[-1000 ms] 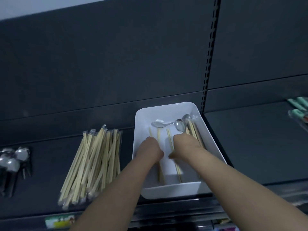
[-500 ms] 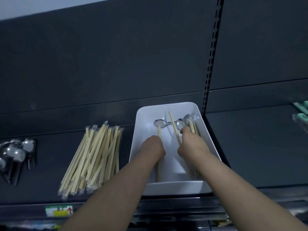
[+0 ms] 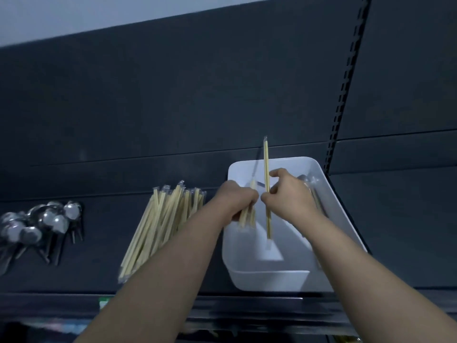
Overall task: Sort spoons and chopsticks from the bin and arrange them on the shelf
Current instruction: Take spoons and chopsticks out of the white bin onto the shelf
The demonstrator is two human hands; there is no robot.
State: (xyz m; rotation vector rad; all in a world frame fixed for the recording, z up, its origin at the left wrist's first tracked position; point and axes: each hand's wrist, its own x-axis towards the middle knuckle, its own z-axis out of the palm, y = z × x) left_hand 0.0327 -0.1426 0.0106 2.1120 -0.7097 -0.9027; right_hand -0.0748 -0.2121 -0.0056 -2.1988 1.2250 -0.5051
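Chopsticks (image 3: 266, 184) stand pinched in right grip (image 3: 289, 196), bundle (image 3: 247, 216) in left grip (image 3: 235, 201), over bin (image 3: 269, 278).

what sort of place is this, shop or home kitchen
Most likely a shop aisle, not a kitchen: dark metal shelving with a slotted upright, a small label on the shelf's front edge, and stock laid out in batches, a pile of wrapped chopsticks beside a cluster of spoons.

Over the white bin (image 3: 331, 214) on the dark shelf (image 3: 99, 268), the left hand (image 3: 237, 201) grips several chopsticks (image 3: 247, 216) while the right hand (image 3: 289, 196) pinches one wrapped pair (image 3: 266, 169) upright. A chopstick pile (image 3: 158, 226) and spoons (image 3: 42, 224) lie to the left.
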